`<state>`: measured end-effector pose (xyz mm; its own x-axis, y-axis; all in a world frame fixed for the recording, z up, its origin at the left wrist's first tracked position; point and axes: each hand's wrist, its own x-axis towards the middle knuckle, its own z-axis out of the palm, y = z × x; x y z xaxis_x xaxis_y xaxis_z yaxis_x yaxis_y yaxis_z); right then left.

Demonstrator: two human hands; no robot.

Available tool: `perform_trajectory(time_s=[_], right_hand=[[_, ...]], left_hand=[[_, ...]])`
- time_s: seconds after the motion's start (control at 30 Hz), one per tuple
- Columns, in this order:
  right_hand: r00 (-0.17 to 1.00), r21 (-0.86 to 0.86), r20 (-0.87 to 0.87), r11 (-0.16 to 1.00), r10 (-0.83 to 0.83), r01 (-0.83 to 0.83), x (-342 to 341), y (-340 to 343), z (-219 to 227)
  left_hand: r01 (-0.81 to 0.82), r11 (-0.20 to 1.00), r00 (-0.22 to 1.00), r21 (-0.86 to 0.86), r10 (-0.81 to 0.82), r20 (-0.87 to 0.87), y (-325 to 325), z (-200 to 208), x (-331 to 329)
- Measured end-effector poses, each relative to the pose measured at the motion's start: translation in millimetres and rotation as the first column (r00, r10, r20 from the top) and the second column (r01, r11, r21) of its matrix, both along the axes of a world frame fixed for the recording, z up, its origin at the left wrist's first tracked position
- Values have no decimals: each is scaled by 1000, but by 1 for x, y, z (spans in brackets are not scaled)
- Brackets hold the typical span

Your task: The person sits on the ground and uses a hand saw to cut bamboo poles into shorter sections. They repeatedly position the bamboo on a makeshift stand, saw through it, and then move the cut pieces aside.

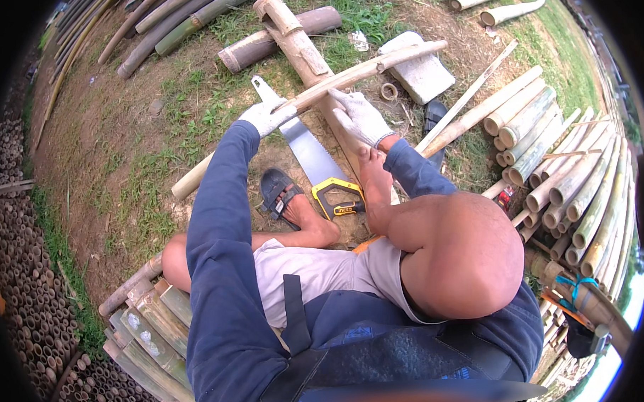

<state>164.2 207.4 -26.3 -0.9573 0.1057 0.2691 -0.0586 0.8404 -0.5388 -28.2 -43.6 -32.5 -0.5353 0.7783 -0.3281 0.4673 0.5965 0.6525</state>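
Observation:
A long thin bamboo pole (364, 73) slants from the lower left up to the right, crossing over a thick bamboo beam (308, 60). My left hand (268, 118), in a white glove, is closed round the pole left of the beam. My right hand (360, 119), gloved too, is beside the beam just below the pole; its fingers are apart, with one fingertip at or close to the pole. A handsaw (307, 148) with a yellow and black handle lies below the pole, its blade passing under it near my left hand. My bare foot (373, 172) presses on the beam.
A short bamboo log (249, 50) crosses beneath the beam's far end. A pale block (421, 71) and a bamboo ring (389, 91) lie to the right. Stacked bamboo (528, 123) fills the right side. More poles (181, 25) lie at upper left. One foot wears a sandal (278, 192).

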Motion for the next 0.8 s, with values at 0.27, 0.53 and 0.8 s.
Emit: perform_trajectory(time_s=[0.27,0.53,0.8], right_hand=[[877,126,451,984,-167,123,232,21,56],[583,-322,351,490,-732,810,408,37,99],[563,-399,-487,744,-668,536,274,10,234]], left_hand=[[-100,995,965,27,90,246,18,-6,-1],[-119,991,946,61,94,312,20,-2,-7],[-150,987,937,56,123,327,18,6,4]])
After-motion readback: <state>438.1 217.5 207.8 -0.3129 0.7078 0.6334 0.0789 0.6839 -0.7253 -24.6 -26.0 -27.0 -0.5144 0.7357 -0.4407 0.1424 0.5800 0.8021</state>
